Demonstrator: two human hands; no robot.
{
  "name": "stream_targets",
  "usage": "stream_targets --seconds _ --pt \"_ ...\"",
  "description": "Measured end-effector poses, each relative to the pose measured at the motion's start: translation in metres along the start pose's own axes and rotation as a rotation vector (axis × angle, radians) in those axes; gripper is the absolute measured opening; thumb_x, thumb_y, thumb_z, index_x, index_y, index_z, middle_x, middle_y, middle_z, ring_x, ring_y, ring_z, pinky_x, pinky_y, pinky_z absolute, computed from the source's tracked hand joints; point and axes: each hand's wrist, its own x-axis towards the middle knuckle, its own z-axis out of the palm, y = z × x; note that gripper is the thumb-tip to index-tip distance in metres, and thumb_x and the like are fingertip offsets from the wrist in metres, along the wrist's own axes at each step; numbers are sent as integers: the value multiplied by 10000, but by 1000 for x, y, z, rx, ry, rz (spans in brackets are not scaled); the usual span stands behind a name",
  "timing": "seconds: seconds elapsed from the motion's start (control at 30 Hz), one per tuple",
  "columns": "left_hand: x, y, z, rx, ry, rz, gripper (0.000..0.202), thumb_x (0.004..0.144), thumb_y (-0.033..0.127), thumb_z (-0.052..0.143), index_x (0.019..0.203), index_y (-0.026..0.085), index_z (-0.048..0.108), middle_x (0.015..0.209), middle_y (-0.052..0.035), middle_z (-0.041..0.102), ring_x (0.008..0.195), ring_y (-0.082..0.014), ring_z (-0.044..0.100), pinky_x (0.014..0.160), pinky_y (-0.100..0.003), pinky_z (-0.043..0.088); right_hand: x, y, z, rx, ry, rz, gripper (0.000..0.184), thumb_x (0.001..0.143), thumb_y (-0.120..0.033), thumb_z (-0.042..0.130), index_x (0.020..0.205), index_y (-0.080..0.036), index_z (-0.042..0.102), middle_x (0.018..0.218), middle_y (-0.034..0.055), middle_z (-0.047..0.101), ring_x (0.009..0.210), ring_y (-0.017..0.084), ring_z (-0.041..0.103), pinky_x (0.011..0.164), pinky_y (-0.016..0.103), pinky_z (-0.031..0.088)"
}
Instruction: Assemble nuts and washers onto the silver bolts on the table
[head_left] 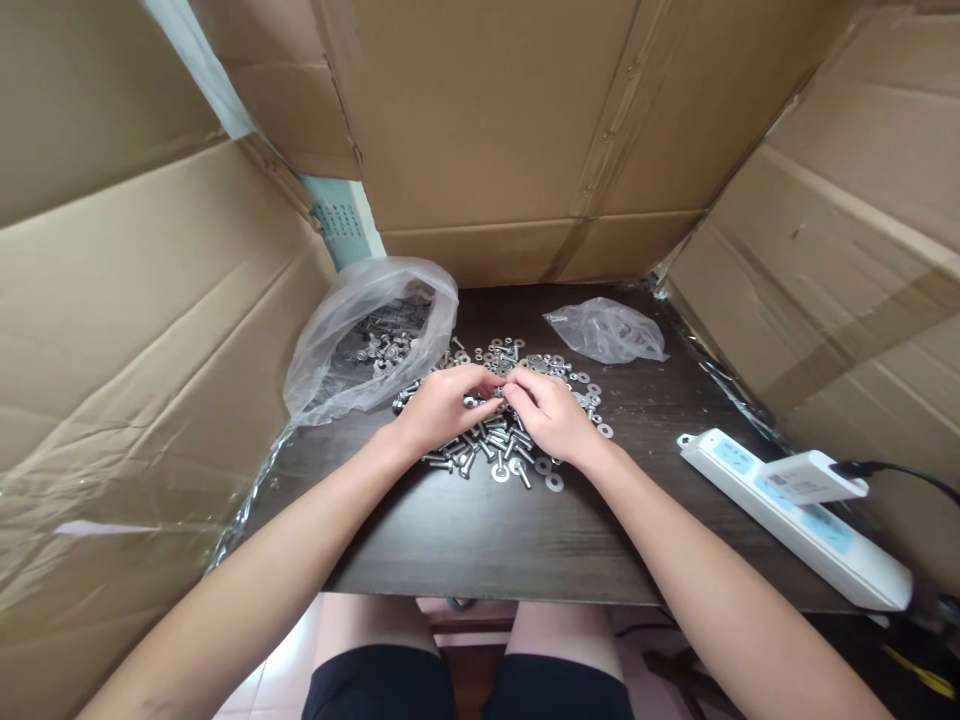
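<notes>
My left hand (444, 407) and my right hand (550, 413) meet over a loose pile of metal bolts and washers (491, 445) on a dark wooden table (480, 530). Both hands are closed in a pinch around a small bolt (486, 401) held between their fingertips; I cannot make out whether a washer is on it. More washers (525, 357) lie scattered just beyond the hands. An open clear plastic bag (371, 335) holding more bolts sits to the left of my left hand.
A smaller crumpled plastic bag (607, 330) lies at the back right. A white power strip (795, 515) with a plugged-in adapter rests at the right edge. Cardboard sheets (510, 130) wall in the table on the left, back and right.
</notes>
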Motion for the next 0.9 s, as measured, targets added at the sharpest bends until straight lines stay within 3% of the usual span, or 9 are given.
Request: stream_targets --seconds 0.13,0.27,0.37,0.53,0.73,0.8,0.9 --pt "0 0 0 -4 0 -5 91 896 178 699 980 148 679 845 -15 700 740 -117 666 700 -219 518 0 0 0 -14 23 16 342 1017 -346 394 716 -191 444 711 13 547 666 155 494 647 299 326" --pt "-1 0 0 -8 -11 -30 107 884 173 711 984 153 679 848 -10 700 747 -118 666 700 -217 511 -1 -2 -2 41 24 19 163 973 -279 475 878 -193 576 794 10 600 739 162 547 703 290 374" --pt "-1 -2 0 -1 -12 -28 109 892 184 703 994 154 681 858 -13 701 758 -121 666 704 -220 506 -1 -2 -1 26 3 17 110 934 -258 516 880 -191 585 745 0 584 672 152 519 660 286 360" --pt "-1 -1 0 35 -13 -38 83 909 202 685 979 157 681 852 -4 699 762 -120 662 704 -222 489 0 1 1 -41 17 -18 352 1002 -337 425 687 -186 470 683 14 546 659 153 501 647 293 335" --pt "-1 0 -1 54 -7 -73 119 913 237 691 1005 161 686 855 -7 702 762 -127 667 696 -228 491 -1 -1 0 33 42 15 106 942 -270 517 927 -194 591 816 12 622 727 157 557 691 284 389" --pt "-2 0 0 58 -11 -65 114 919 246 681 997 162 688 851 -7 701 757 -127 666 691 -230 490 -1 0 1 7 38 -1 126 939 -266 510 860 -191 572 760 5 595 683 150 530 661 283 370" --pt "-2 -1 1 63 -15 -52 101 924 238 668 992 165 687 855 -7 706 759 -126 668 689 -229 488 0 1 2 -37 23 -13 314 978 -308 453 689 -186 465 651 2 527 619 142 478 617 290 323"
